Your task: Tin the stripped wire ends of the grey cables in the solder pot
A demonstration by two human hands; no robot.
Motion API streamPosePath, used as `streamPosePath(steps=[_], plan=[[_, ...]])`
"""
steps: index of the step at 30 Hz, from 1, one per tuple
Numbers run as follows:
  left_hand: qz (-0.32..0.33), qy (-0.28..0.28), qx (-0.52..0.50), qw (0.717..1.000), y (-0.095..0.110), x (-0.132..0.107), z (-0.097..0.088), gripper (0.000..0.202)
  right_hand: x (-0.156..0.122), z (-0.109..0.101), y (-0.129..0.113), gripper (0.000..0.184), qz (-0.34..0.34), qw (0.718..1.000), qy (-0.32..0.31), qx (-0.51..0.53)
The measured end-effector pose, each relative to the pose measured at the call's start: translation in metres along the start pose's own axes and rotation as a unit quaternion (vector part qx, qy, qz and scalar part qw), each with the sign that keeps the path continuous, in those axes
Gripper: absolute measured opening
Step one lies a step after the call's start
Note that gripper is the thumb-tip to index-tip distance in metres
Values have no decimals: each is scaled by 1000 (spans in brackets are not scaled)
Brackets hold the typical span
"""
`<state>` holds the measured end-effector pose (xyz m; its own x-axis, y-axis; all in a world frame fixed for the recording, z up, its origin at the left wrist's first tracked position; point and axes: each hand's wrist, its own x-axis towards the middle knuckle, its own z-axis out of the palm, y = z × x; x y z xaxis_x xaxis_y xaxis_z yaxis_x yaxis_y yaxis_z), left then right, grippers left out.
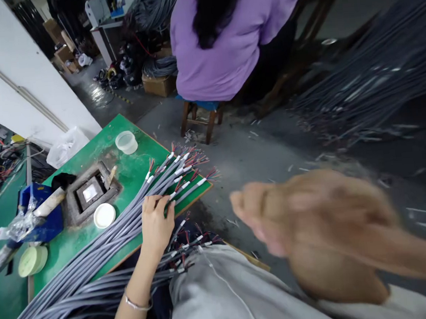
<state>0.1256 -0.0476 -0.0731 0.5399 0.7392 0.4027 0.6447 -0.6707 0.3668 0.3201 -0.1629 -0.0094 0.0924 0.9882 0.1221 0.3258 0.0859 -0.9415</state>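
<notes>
A bundle of grey cables [129, 226] lies across the green table, its stripped ends fanned out with white bands and thin red and dark wires. My left hand [156, 222] rests on the bundle near these ends, fingers bent, thumb and forefinger closed at one cable. My right hand [324, 214] is raised on the right, close to the camera and away from the cables. Motion smears its fingers, so whether it holds anything is unclear. More grey cables [98, 291] with similar wire ends lie lower down, beside and over my lap.
On the green table [73, 264] are a square soldering pot [90, 192], a white lid [104, 215], a clear plastic cup [126, 142], a blue holder [51, 216] and a pale green tub [32, 261]. A person in purple [219, 46] sits ahead; dark cables [371, 68] hang at right.
</notes>
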Motion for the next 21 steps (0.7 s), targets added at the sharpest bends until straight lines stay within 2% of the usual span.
streamPosePath(steps=[3, 5, 7, 10, 12, 16, 21], plan=[[-24, 16, -2, 1000, 5, 12, 15, 10, 13, 8, 8, 35, -82, 971, 41, 220], [-53, 31, -55, 997, 8, 14, 12, 8, 19, 14, 17, 23, -63, 973, 57, 216], [-108, 24, -146, 983, 12, 12, 2, 8, 25, 21, 24, 17, -26, 984, 84, 157], [-206, 17, -248, 946, 20, 7, -19, 12, 39, 35, 25, 14, -14, 993, 95, 66], [-241, 42, -269, 932, 27, 5, -31, 14, 49, 45, 20, 16, -37, 995, 86, 46], [-256, 73, -291, 919, 35, 3, -44, 13, 66, 57, 6, 18, -56, 993, 79, 72], [-251, 86, -319, 910, 32, 2, -43, 15, 79, 57, 4, 22, -32, 993, 60, 99]])
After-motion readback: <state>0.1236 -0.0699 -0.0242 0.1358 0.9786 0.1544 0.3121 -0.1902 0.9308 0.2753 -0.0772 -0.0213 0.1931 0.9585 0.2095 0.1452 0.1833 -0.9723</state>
